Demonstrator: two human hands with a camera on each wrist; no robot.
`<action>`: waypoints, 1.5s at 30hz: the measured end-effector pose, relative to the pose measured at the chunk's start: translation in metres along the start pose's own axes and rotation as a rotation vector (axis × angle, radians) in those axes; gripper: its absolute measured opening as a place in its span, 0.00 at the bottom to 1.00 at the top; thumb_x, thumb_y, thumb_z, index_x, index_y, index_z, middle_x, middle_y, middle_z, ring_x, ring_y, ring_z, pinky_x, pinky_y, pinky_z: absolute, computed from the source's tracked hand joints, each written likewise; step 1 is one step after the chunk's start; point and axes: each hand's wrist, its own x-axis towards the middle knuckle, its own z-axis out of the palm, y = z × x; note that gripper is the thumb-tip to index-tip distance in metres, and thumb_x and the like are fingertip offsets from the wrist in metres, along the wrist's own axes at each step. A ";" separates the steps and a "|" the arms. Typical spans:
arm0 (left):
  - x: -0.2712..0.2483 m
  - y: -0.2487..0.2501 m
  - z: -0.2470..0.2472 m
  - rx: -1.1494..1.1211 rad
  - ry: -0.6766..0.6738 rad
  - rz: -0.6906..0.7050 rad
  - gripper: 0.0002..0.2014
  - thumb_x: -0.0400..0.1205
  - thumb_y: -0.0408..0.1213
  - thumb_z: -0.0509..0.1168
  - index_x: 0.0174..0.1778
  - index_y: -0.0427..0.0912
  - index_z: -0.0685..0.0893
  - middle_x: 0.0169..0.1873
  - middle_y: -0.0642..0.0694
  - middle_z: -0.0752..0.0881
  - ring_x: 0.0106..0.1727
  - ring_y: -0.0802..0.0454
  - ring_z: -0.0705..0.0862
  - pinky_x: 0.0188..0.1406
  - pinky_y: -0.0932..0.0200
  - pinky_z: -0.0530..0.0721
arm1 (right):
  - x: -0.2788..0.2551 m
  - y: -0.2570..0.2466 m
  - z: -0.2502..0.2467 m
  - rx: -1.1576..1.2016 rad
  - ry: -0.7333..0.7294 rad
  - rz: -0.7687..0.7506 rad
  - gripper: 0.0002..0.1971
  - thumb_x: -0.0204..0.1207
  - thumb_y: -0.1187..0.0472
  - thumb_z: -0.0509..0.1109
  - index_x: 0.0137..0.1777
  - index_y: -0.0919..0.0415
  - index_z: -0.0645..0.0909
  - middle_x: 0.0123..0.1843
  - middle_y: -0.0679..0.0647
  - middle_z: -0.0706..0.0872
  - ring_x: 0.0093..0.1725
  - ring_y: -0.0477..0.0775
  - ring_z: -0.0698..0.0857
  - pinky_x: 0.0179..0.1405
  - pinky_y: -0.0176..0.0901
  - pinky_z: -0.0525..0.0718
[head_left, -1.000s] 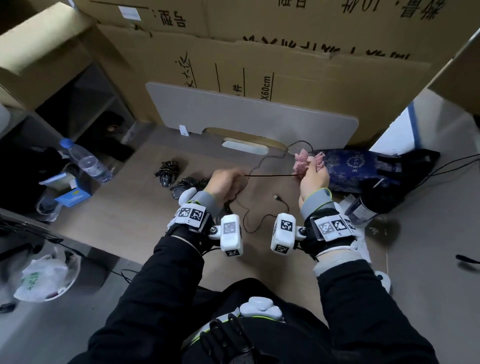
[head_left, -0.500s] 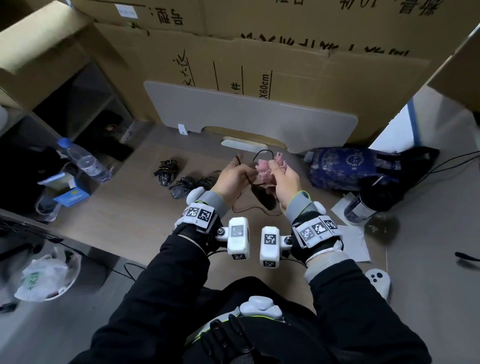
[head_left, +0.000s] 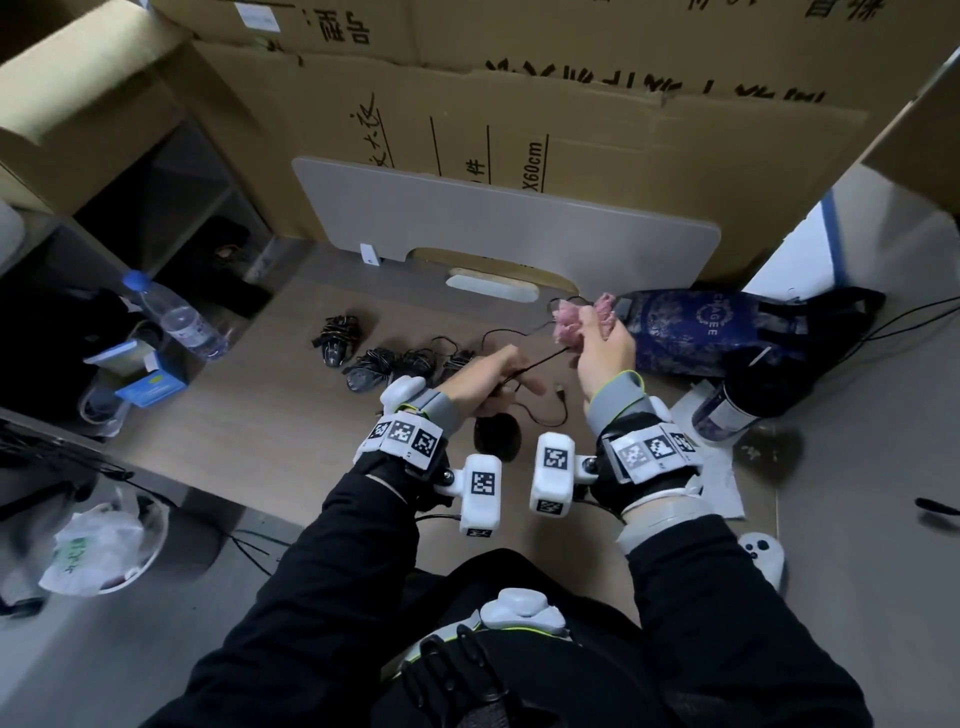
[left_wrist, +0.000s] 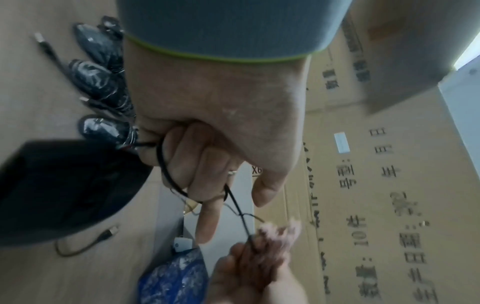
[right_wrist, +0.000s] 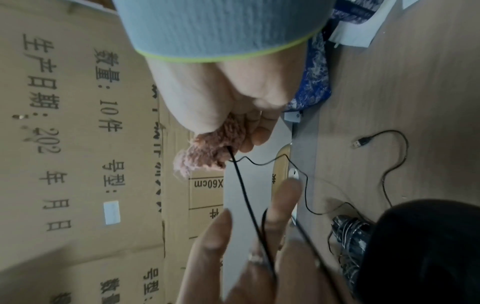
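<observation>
A thin black mouse cable (head_left: 535, 364) stretches between my two hands above the wooden desk (head_left: 249, 415). My left hand (head_left: 498, 376) grips the cable (left_wrist: 166, 170) in its curled fingers, with index finger and thumb sticking out. My right hand (head_left: 605, 348) grips a pink fluffy cloth (head_left: 569, 322) wrapped round the cable (right_wrist: 244, 185). The black mouse (head_left: 497, 435) lies on the desk below my left hand. The cable's USB plug (head_left: 560, 389) rests loose on the desk.
Several black mice with wound-up cables (head_left: 374, 364) lie to the left. A water bottle (head_left: 176, 317) stands far left, a blue patterned bag (head_left: 696, 327) and a dark bottle (head_left: 737, 400) at the right. A grey board (head_left: 504, 228) leans on cardboard boxes (head_left: 571, 104) behind.
Half a second ago both hands met at the cloth. My right hand has since slid right and away along the cable with the cloth, pulling that stretch taut.
</observation>
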 end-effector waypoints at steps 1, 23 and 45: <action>-0.001 0.000 -0.003 -0.012 0.009 0.014 0.24 0.85 0.55 0.59 0.43 0.40 0.92 0.19 0.49 0.62 0.20 0.52 0.57 0.18 0.59 0.56 | 0.005 0.005 -0.003 -0.026 0.037 0.001 0.18 0.84 0.51 0.65 0.57 0.67 0.83 0.50 0.59 0.89 0.45 0.55 0.87 0.50 0.42 0.87; 0.011 0.012 -0.014 -0.839 0.361 0.089 0.20 0.86 0.47 0.64 0.65 0.33 0.79 0.59 0.35 0.82 0.56 0.39 0.86 0.61 0.44 0.82 | -0.036 0.005 0.012 -0.111 -0.442 0.072 0.12 0.83 0.62 0.68 0.59 0.72 0.82 0.44 0.62 0.84 0.39 0.55 0.81 0.23 0.29 0.79; 0.005 -0.010 -0.036 -0.384 0.231 -0.016 0.22 0.86 0.46 0.65 0.25 0.47 0.71 0.16 0.53 0.59 0.16 0.57 0.54 0.18 0.60 0.45 | 0.019 0.017 -0.017 -0.098 0.181 0.145 0.26 0.81 0.43 0.64 0.63 0.68 0.82 0.60 0.62 0.86 0.54 0.63 0.86 0.60 0.58 0.84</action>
